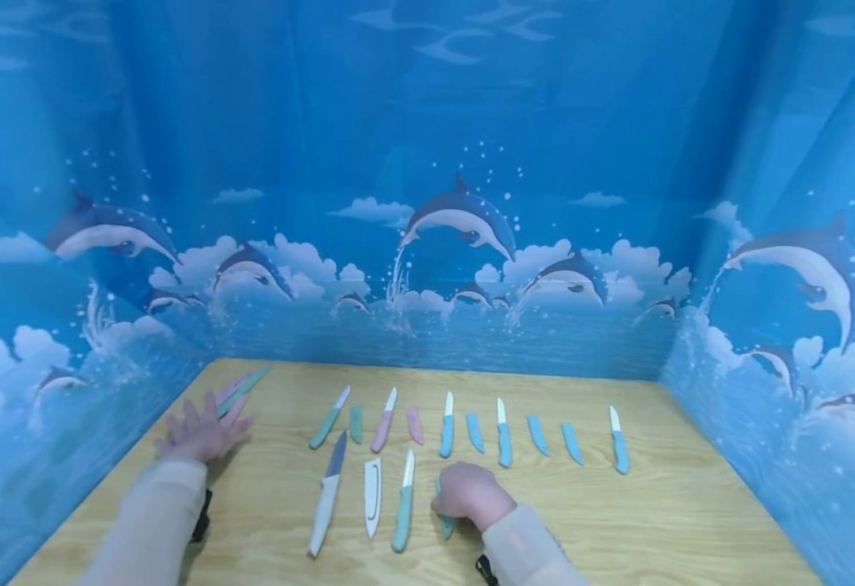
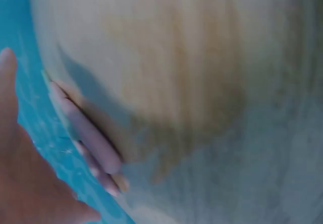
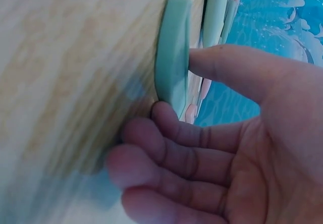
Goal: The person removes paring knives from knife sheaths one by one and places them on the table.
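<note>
My right hand (image 1: 464, 492) is at a green knife sheath (image 3: 172, 52) lying on the table. The thumb touches one long side of the sheath and the index fingertip meets its end, so it sits between them; the other fingers curl beside it. A green-handled knife (image 1: 403, 505) with a pale blade lies just left of this hand. At the table's left edge my left hand (image 1: 196, 435) is spread with its fingers apart. Just beyond those fingers lies a small group of pink and green knife pieces (image 1: 242, 391); a pink handle (image 2: 93, 133) shows in the left wrist view.
A white-handled knife (image 1: 326, 496) and its white sheath (image 1: 372, 496) lie front centre. Behind them runs a row of knives and sheaths: green knife (image 1: 330, 419), pink knife (image 1: 385, 423), several blue ones (image 1: 502, 435). A dolphin-print curtain (image 1: 427, 325) borders the wooden table (image 1: 691, 521).
</note>
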`<control>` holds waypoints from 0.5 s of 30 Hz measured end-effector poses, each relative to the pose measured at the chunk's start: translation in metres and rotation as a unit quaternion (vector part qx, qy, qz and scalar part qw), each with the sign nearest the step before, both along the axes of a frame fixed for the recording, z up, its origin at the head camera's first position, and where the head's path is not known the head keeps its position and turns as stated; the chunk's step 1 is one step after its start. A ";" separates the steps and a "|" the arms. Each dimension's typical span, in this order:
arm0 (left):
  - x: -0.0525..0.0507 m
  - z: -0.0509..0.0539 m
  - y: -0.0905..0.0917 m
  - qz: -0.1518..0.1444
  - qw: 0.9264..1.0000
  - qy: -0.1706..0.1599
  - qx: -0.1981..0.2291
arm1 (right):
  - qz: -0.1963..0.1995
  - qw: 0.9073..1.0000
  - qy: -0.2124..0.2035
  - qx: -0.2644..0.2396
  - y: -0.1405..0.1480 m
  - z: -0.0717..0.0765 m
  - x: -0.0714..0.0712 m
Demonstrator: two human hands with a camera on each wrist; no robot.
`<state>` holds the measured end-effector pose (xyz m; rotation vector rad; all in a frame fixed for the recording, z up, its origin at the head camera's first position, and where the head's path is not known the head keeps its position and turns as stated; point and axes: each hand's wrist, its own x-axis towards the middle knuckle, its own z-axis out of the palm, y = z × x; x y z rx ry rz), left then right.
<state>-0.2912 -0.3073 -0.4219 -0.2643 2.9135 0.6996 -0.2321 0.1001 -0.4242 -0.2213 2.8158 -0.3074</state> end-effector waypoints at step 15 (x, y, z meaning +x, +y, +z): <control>0.012 -0.002 0.003 0.015 0.998 -0.044 -0.035 | -0.001 0.999 -0.019 -0.040 -0.003 -0.002 0.000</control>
